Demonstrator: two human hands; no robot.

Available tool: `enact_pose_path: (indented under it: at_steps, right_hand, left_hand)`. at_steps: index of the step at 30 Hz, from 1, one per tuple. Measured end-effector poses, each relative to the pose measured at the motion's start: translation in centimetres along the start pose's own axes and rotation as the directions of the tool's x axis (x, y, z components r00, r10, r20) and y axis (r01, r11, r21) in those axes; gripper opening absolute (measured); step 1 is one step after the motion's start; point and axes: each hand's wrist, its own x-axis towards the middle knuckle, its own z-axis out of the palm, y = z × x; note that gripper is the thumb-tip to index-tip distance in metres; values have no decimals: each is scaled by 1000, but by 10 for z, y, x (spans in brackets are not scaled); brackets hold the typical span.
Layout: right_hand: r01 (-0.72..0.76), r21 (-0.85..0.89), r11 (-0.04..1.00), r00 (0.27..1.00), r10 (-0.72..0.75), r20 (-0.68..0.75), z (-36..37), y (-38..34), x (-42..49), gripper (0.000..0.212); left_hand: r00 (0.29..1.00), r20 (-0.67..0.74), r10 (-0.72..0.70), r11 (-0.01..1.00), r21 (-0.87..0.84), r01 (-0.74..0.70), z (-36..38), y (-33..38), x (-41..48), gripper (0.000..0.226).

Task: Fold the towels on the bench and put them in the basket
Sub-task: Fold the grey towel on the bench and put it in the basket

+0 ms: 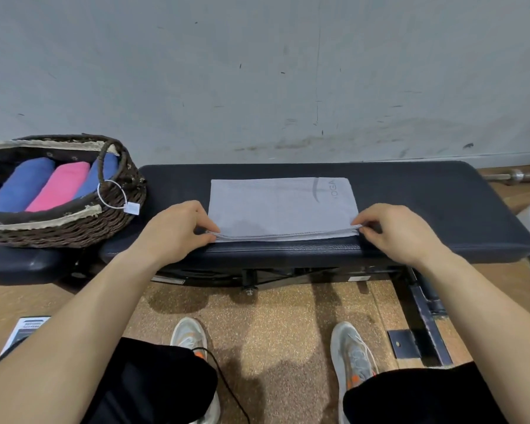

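A grey towel (pixel 280 206) lies folded flat on the black padded bench (pixel 441 209), its layered edges along the near side. My left hand (pixel 175 229) pinches the towel's near left corner. At the near right corner my right hand (pixel 401 231) pinches the stacked edges. A dark wicker basket (pixel 74 231) stands at the left end of the bench. Inside it lie a blue rolled towel (pixel 22 186), a pink one (pixel 62 186) and another blue one (pixel 100 175) side by side.
A scuffed grey wall rises right behind the bench. The bench's metal frame (pixel 423 310) runs across the speckled floor at the right. My two shoes (pixel 352 353) stand on the floor below. A white tag (pixel 132 208) hangs off the basket handle.
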Motion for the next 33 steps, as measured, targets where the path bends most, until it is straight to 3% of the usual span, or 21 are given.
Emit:
enact_pose_path:
  at_steps: [2,4,6,9,11,17,21,24,29,33]
  right_hand:
    - [11,-41,999,999,-9,51,-2,-3,2,20]
    - [-3,-93,996,997,10,80,-7,-11,5,22]
    - [-17,-108,994,999,22,49,-10,-23,13,26]
    - [8,-55,998,1000,-9,-27,-4,-47,33,31]
    - [37,0,999,998,-37,-55,7,-66,51,34]
    - [45,-16,999,997,-44,62,54,-108,87,67]
    - [12,-82,997,989,0,145,73,-96,95,79]
    - [9,-110,994,986,9,164,72,-74,97,77]
    - [-71,-135,988,988,88,129,67,-41,94,74]
    - [-102,-83,991,986,111,123,64,-37,91,71]
  left_hand:
    - [997,67,-28,999,47,24,-5,6,2,11]
    - [994,86,-73,995,78,67,-11,12,3,25]
    - [995,32,-99,995,13,98,-11,22,10,33]
    - [986,-132,-104,989,-116,89,5,47,31,22]
    - [978,-154,-139,982,-146,116,20,65,49,28]
    - [985,9,-174,976,136,171,60,81,82,59]
    - [985,68,-159,969,202,143,68,62,85,65]
    - [991,70,-115,973,211,98,68,45,86,69]
    - [995,34,-97,987,134,91,70,30,84,68]
    - [991,-36,-128,991,-52,126,70,28,87,59]
